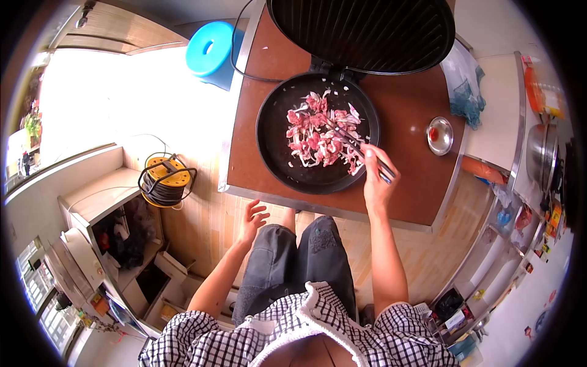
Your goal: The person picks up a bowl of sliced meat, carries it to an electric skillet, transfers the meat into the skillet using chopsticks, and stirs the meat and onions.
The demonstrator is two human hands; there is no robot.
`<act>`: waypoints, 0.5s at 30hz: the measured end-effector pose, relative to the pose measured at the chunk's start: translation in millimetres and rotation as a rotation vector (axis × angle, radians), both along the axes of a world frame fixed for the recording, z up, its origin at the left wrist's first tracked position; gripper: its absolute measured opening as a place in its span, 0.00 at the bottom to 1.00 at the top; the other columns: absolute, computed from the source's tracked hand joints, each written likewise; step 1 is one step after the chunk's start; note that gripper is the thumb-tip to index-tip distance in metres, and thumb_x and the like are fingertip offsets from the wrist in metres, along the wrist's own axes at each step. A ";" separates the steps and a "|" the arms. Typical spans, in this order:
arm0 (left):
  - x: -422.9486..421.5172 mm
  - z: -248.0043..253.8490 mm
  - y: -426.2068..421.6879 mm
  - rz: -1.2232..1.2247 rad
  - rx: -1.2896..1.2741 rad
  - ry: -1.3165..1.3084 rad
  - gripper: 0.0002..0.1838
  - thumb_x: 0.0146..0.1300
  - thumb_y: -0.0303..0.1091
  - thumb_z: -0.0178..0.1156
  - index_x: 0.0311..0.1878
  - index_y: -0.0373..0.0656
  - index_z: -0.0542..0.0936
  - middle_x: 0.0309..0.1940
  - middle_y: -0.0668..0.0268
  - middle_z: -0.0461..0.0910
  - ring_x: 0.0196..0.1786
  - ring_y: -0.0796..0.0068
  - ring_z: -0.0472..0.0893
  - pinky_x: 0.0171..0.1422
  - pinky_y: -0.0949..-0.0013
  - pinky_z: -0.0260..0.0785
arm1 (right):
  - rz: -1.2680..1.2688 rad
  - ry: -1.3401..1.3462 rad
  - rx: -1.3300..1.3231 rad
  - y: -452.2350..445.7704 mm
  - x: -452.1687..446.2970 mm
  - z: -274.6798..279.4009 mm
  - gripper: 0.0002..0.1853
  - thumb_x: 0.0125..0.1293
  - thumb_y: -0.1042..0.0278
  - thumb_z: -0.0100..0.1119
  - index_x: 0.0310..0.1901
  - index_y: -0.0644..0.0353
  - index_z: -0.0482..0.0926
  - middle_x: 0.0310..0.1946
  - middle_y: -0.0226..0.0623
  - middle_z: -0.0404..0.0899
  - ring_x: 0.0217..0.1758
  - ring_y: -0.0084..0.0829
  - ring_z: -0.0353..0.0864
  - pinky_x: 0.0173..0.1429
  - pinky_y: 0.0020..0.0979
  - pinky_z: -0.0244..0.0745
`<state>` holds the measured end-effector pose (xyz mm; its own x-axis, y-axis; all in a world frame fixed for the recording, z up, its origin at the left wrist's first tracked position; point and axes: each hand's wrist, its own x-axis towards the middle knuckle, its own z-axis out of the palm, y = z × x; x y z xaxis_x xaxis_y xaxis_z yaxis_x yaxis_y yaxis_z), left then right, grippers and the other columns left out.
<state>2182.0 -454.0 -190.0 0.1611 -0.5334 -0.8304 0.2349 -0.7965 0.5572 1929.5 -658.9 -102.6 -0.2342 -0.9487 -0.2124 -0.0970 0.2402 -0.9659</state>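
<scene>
My right hand is closed around a pair of dark chopsticks, whose tips reach into sliced raw meat mixed with pale onion-like strips. This mix lies in the middle of a round black electric griddle, with small white bits scattered on its surface. The griddle's ridged lid stands raised at the far side. Away from the table's near edge, above my lap, my left hand is held with its fingers apart and nothing in it.
On the brown table, a small metal bowl with something red in it sits at the right. A plastic bag lies at the far right corner. A blue stool and a yellow cable reel are at left. The griddle's cord crosses the table's left edge.
</scene>
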 end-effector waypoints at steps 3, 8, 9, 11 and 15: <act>6.4 -6.4 8.5 0.010 0.061 -0.025 0.22 0.63 0.31 0.49 0.61 0.49 0.62 0.52 0.62 0.72 0.52 0.68 0.76 0.55 0.65 0.68 | 0.070 0.162 -0.048 9.7 -21.0 -26.4 0.08 0.64 0.72 0.54 0.39 0.67 0.80 0.30 0.34 0.81 0.32 0.20 0.79 0.33 0.21 0.74; 3.3 -5.4 8.0 -0.006 0.005 0.002 0.21 0.64 0.33 0.49 0.61 0.48 0.63 0.53 0.61 0.72 0.51 0.68 0.77 0.54 0.65 0.69 | 0.097 -0.008 -0.064 4.2 4.9 -0.6 0.08 0.64 0.74 0.53 0.38 0.68 0.80 0.32 0.36 0.81 0.36 0.23 0.80 0.35 0.23 0.76; 2.1 -7.3 7.5 -0.014 0.013 0.008 0.21 0.64 0.33 0.50 0.61 0.48 0.63 0.53 0.61 0.72 0.51 0.68 0.77 0.54 0.65 0.69 | 0.123 -0.032 -0.091 1.2 11.2 -0.8 0.08 0.64 0.75 0.53 0.38 0.68 0.80 0.32 0.37 0.81 0.36 0.24 0.80 0.36 0.24 0.77; -0.1 -11.9 7.3 -0.019 0.026 0.017 0.21 0.64 0.35 0.51 0.60 0.48 0.63 0.52 0.61 0.72 0.51 0.68 0.77 0.54 0.65 0.69 | 0.191 -0.003 -0.130 -1.8 23.2 -19.4 0.07 0.63 0.75 0.54 0.37 0.67 0.80 0.33 0.37 0.82 0.33 0.23 0.80 0.35 0.24 0.74; 0.1 -7.8 3.2 0.003 -0.006 0.024 0.22 0.63 0.35 0.52 0.60 0.48 0.64 0.52 0.61 0.72 0.51 0.68 0.77 0.54 0.65 0.69 | 0.296 0.169 -0.173 -5.9 35.5 -32.6 0.06 0.62 0.73 0.55 0.36 0.66 0.80 0.29 0.37 0.82 0.29 0.25 0.81 0.34 0.24 0.73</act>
<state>2182.1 -450.8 -197.8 0.1429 -0.5384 -0.8305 0.2502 -0.7922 0.5566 1964.9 -664.7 -135.2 0.0370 -0.9990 -0.0252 -0.2996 0.0130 -0.9540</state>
